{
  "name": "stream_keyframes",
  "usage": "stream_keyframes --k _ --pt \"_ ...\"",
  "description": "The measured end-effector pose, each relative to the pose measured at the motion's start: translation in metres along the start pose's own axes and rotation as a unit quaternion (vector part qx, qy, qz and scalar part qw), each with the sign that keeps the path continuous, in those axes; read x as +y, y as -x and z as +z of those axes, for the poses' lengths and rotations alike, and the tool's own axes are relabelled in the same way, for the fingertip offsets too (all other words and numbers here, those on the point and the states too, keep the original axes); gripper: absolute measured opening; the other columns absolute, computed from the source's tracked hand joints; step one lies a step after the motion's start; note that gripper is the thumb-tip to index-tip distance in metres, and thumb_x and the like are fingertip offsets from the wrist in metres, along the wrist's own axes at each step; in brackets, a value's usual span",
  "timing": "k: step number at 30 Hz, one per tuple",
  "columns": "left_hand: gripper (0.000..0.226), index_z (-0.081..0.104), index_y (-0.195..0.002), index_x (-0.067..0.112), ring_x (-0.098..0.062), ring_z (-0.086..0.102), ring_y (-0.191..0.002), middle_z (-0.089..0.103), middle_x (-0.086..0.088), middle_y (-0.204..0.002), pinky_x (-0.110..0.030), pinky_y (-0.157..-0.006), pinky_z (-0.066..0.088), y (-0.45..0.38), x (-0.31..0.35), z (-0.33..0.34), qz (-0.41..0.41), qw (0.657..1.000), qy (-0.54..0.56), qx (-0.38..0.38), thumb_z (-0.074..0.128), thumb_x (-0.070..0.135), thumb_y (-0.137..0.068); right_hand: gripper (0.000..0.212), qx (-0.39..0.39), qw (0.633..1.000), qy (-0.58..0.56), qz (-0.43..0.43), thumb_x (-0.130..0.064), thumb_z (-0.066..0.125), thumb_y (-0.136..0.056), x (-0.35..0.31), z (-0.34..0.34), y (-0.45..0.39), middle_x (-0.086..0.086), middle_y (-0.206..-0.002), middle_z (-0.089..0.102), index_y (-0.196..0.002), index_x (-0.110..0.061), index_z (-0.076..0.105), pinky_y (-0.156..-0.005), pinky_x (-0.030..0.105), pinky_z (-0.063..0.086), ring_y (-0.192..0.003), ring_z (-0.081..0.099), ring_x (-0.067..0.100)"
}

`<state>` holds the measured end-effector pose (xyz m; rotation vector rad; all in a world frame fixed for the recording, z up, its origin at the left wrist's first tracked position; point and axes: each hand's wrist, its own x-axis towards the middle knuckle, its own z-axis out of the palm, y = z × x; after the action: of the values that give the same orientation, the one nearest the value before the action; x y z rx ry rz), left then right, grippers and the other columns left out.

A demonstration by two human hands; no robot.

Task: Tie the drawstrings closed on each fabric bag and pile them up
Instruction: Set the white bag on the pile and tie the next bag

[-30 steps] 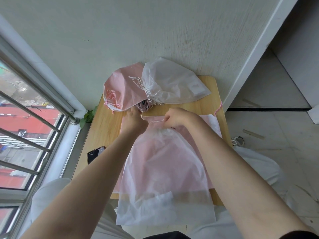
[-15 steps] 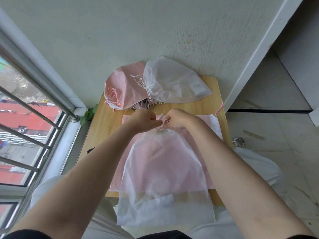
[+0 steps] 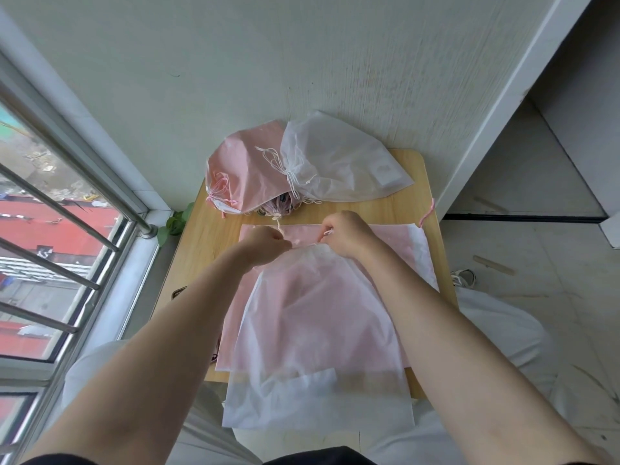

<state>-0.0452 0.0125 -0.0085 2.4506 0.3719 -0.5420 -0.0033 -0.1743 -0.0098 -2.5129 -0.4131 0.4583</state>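
Drawstrings (image 3: pixel 303 245) of the near white bag (image 3: pixel 315 333) were pinched at the bag's gathered neck, mid-table: left hand (image 3: pixel 265 245) had fingers curled round the cord on the left side, right hand (image 3: pixel 345 234) pinched the cord on the right side, hands close together but not touching. That white bag lay on top of 1 flat pink bag (image 3: pixel 412 243), its bottom edge hanging off the near edge of the wooden table (image 3: pixel 407 209). Pile at the far edge, against the wall: 2 tied bags plainly visible, 1 pink (image 3: pixel 245 172) on the left and 1 white (image 3: pixel 339 169) on the right overlapping it, each with a knotted cord; something patterned sat under them, count unclear. 1 loose pink cord end (image 3: pixel 427 213) hung by the table's right edge. 1 dark phone (image 3: pixel 177 293) lay on the left side of the table, mostly hidden by the left forearm. Window bars ran along the left.
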Motion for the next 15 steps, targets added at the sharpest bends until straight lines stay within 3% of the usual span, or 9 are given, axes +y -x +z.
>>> stream_keyframes --k 3,6,10,13,15 --pt "0.040 0.045 -0.058 0.011 -0.018 0.037 -0.052 0.040 -0.003 -0.061 -0.024 -0.049 0.030 0.001 -0.008 0.000 -0.029 0.999 0.034 -0.018 0.060 0.025 -0.092 0.012 -0.016 1.000 0.008 0.014 -0.015 0.065 -0.088 0.006 -0.003 0.001 0.003 -0.107 0.071 -0.088 -0.016 0.077 -0.086 0.029 0.052 -0.101 0.064 0.020" --pt "0.035 0.050 -0.061 0.012 -0.016 0.036 -0.050 0.044 -0.002 -0.059 -0.022 -0.047 0.028 0.002 -0.001 -0.007 -0.015 0.989 0.145 -0.020 0.064 0.025 -0.090 0.014 -0.020 1.000 0.015 0.018 -0.016 0.063 -0.090 0.006 -0.003 0.001 0.001 -0.110 0.071 -0.092 -0.014 0.077 -0.083 0.025 0.049 -0.103 0.064 0.020" --pt "0.021 0.071 -0.082 0.012 -0.012 0.051 -0.063 0.063 0.003 -0.073 -0.023 -0.059 0.039 0.008 0.017 -0.016 0.062 0.928 0.356 -0.094 0.057 0.019 -0.096 0.014 -0.024 1.000 0.012 0.003 -0.022 0.064 -0.090 0.000 0.000 0.000 0.003 -0.106 0.071 -0.092 -0.013 0.075 -0.079 0.026 0.048 -0.099 0.064 0.022" --pt "0.017 0.076 -0.092 0.015 -0.008 0.052 -0.063 0.068 0.002 -0.087 -0.021 -0.059 0.039 0.009 0.026 -0.006 0.089 0.925 0.346 -0.132 0.059 0.017 -0.095 0.025 -0.034 0.999 -0.003 0.004 -0.032 0.060 -0.093 -0.004 0.004 -0.002 0.008 -0.090 0.069 -0.082 -0.011 0.067 -0.072 0.032 0.047 -0.087 0.064 0.026" --pt "0.016 0.077 -0.089 0.017 -0.010 0.047 -0.057 0.070 0.001 -0.082 -0.020 -0.051 0.033 0.007 0.028 0.004 0.068 0.936 0.330 -0.097 0.062 0.017 -0.094 0.030 -0.052 0.999 0.012 0.010 -0.035 0.056 -0.094 -0.005 0.005 -0.002 0.011 -0.094 0.068 -0.089 -0.009 0.070 -0.077 0.035 0.049 -0.093 0.063 0.028"
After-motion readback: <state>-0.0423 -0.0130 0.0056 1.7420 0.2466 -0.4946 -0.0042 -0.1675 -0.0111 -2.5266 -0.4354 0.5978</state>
